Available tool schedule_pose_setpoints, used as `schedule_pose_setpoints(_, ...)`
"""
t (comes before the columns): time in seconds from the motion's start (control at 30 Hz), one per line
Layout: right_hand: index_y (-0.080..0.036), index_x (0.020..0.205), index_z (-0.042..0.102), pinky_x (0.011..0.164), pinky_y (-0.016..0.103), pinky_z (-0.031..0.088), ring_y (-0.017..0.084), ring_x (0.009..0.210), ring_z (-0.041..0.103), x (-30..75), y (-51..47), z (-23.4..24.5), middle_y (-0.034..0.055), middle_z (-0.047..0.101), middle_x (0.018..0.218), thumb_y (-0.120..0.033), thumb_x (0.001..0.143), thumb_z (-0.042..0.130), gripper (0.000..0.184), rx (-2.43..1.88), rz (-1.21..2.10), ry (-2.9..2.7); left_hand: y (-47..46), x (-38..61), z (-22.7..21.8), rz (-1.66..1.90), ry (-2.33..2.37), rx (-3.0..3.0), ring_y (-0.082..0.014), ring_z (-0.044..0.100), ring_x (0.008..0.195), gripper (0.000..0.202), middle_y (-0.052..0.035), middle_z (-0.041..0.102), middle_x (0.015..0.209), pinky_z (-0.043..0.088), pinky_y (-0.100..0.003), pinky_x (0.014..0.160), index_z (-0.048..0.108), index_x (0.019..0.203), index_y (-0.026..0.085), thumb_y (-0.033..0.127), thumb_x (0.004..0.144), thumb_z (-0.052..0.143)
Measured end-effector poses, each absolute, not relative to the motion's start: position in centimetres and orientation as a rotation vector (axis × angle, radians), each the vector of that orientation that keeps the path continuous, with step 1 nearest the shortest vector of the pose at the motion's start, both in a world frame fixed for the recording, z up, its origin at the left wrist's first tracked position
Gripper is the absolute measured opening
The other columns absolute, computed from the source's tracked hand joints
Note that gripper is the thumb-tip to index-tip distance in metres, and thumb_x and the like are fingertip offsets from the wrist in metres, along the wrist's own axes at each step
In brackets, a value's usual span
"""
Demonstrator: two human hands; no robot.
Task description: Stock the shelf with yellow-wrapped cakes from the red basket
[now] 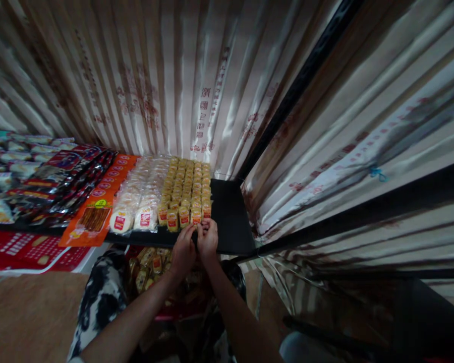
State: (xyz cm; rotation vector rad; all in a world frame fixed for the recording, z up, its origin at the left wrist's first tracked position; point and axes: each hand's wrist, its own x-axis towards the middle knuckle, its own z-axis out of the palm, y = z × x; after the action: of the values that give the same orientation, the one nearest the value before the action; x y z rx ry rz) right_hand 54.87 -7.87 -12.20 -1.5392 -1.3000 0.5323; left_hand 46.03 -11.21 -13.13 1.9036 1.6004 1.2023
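Observation:
Rows of small yellow wrapped snacks (187, 184), each with a red and orange label, stand on a black shelf (230, 212). My left hand (184, 249) and my right hand (208, 239) meet at the shelf's front edge. Their fingers are pinched together around a yellow wrapped snack (195, 217) at the front of one row. The fingertips partly cover its lower end. Below, between my knees, a red basket (181, 316) holds more wrapped snacks (151, 267), partly hidden by my forearms.
Left of the yellow rows lie clear-wrapped white round cakes (146, 217), an orange snack packet (94, 212), dark packets (64, 176) and white packets (18, 156). Pleated printed curtains (181, 75) hang behind. A black post (287, 101) rises at the shelf's right. A red basket (26, 247) stands lower left.

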Motion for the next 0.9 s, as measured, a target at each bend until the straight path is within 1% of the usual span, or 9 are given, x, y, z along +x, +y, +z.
schedule_pose_setpoints(0.1,-0.02,0.087,0.052,0.067,0.028,0.049,0.017,0.073,0.055,54.9,-7.9,-12.3,0.0057,0.056,0.086,-0.032,0.087,0.045,0.013,-1.547,0.499,-1.353,-11.8,45.6,-12.4,1.338,1.702,1.86,-0.0208,0.053,0.114,0.042,-0.0123,0.055,0.119,0.045,-0.041,0.101,0.055,0.116,0.015,0.008,0.079,0.036)
schedule_pose_setpoints(0.17,-0.021,0.084,0.051,0.067,0.028,0.048,0.017,0.074,0.055,54.8,-8.0,-12.3,0.0054,0.055,0.085,-0.032,0.088,0.043,0.014,-1.552,0.463,-1.375,-12.2,45.1,-12.1,1.484,1.841,1.721,-0.0213,0.054,0.106,0.041,-0.0135,0.051,0.117,0.048,-0.042,0.095,0.05,0.122,0.014,0.014,0.082,0.04)
schedule_pose_setpoints(0.23,-0.021,0.084,0.051,0.067,0.027,0.048,0.017,0.076,0.055,54.7,-8.0,-12.2,0.0056,0.055,0.085,-0.032,0.089,0.042,0.015,-1.556,0.443,-1.379,-12.3,44.6,-12.0,1.596,1.946,1.559,-0.0215,0.054,0.102,0.045,-0.015,0.047,0.118,0.048,-0.042,0.092,0.043,0.128,0.013,0.018,0.083,0.041)
schedule_pose_setpoints(0.3,-0.02,0.085,0.051,0.067,0.027,0.047,0.017,0.076,0.055,54.6,-8.1,-12.2,0.0059,0.055,0.085,-0.031,0.09,0.041,0.015,-1.561,0.437,-1.372,-12.0,44.0,-12.1,1.619,1.974,1.465,-0.0226,0.053,0.105,0.047,-0.0166,0.043,0.122,0.047,-0.043,0.094,0.04,0.131,0.012,0.019,0.084,0.041)
schedule_pose_setpoints(0.37,-0.02,0.085,0.05,0.067,0.028,0.047,0.017,0.076,0.055,54.6,-8.1,-12.2,0.0059,0.055,0.085,-0.031,0.09,0.041,0.015,-1.565,0.436,-1.37,-11.4,43.5,-12.2,1.584,1.961,1.474,-0.0246,0.05,0.112,0.047,-0.0173,0.042,0.125,0.044,-0.045,0.099,0.041,0.131,0.012,0.019,0.085,0.041)
schedule_pose_setpoints(0.5,-0.021,0.085,0.051,0.068,0.028,0.048,0.017,0.074,0.056,54.7,-8.1,-12.5,0.0054,0.055,0.085,-0.03,0.09,0.041,0.014,-1.563,0.444,-1.393,-10.3,42.9,-12.3,1.508,1.943,1.615,-0.0261,0.044,0.122,0.044,-0.0164,0.047,0.125,0.037,-0.046,0.107,0.044,0.129,0.012,0.018,0.086,0.037)
schedule_pose_setpoints(0.63,-0.02,0.085,0.052,0.067,0.028,0.047,0.016,0.069,0.056,54.7,-8.0,-12.6,0.0044,0.055,0.083,-0.028,0.09,0.041,0.014,-1.603,0.407,-1.432,-10.1,42.5,-12.6,1.49,1.951,1.663,-0.0248,0.046,0.121,0.044,-0.0148,0.048,0.125,0.037,-0.045,0.107,0.045,0.13,0.014,0.018,0.087,0.037)
schedule_pose_setpoints(0.8,-0.021,0.084,0.052,0.067,0.027,0.046,0.016,0.069,0.054,54.5,-8.0,-12.5,0.0043,0.054,0.083,-0.026,0.091,0.037,0.017,-1.608,0.357,-1.484,-10.2,42.3,-13.2,1.426,1.944,1.711,-0.0259,0.047,0.12,0.046,-0.0163,0.048,0.124,0.038,-0.046,0.106,0.044,0.132,0.013,0.018,0.086,0.038)
schedule_pose_setpoints(0.9,-0.02,0.085,0.053,0.067,0.026,0.046,0.015,0.07,0.054,54.5,-8.1,-12.5,0.0046,0.053,0.084,-0.026,0.091,0.038,0.017,-1.61,0.375,-1.485,-10.3,42.3,-13.1,1.435,1.941,1.703,-0.0263,0.046,0.121,0.049,-0.0158,0.047,0.125,0.038,-0.046,0.106,0.044,0.132,0.013,0.016,0.084,0.04)
